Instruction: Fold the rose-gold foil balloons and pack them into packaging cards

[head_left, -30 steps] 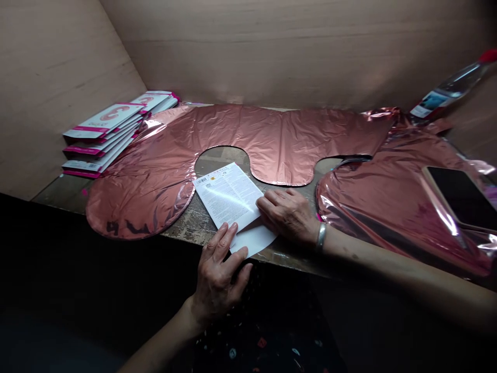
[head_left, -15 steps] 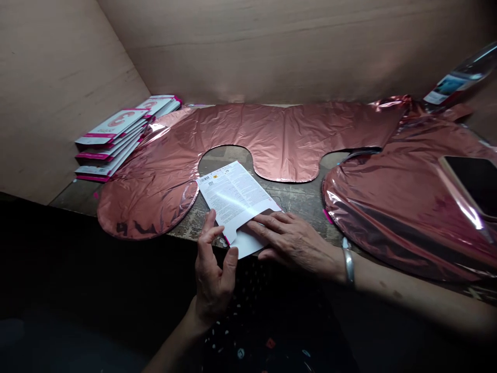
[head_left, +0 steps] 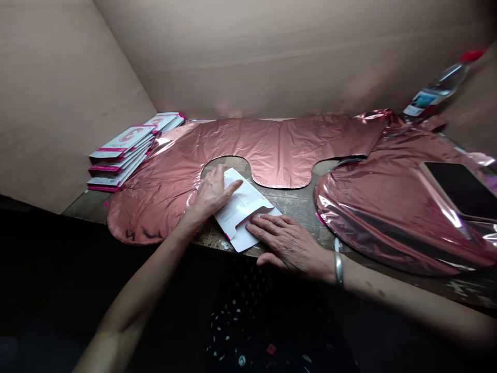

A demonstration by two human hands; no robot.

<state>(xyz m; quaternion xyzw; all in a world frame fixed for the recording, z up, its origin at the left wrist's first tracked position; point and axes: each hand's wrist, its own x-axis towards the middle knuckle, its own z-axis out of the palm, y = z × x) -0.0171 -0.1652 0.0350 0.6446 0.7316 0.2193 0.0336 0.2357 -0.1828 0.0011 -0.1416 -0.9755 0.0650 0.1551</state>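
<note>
A white printed paper envelope [head_left: 248, 199] lies at a slant on the worn tabletop, its open flap [head_left: 244, 241] toward me. My left hand [head_left: 213, 191] rests palm down over its upper left corner, thumb stretched across the print and fingers near the edge. On the flap, by the mouth of the envelope, lies my right hand [head_left: 291, 241] with its fingers extended and thumb apart. A silver bangle [head_left: 339, 269] circles the right wrist. Around the envelope's far side curves a flat rose-gold foil balloon [head_left: 279, 150]. What is inside the envelope is hidden.
Several white and pink packets [head_left: 122, 150] are stacked at the left. More rose-gold foil [head_left: 380, 207] covers the right side, with a phone [head_left: 462, 189] on it. A tilted red-capped bottle [head_left: 438, 93] stands at the back right. Board walls [head_left: 252, 57] enclose the back and left.
My left hand has moved up from below the envelope's left corner onto its upper left part. My right hand stays on the flap. The view has shifted slightly.
</note>
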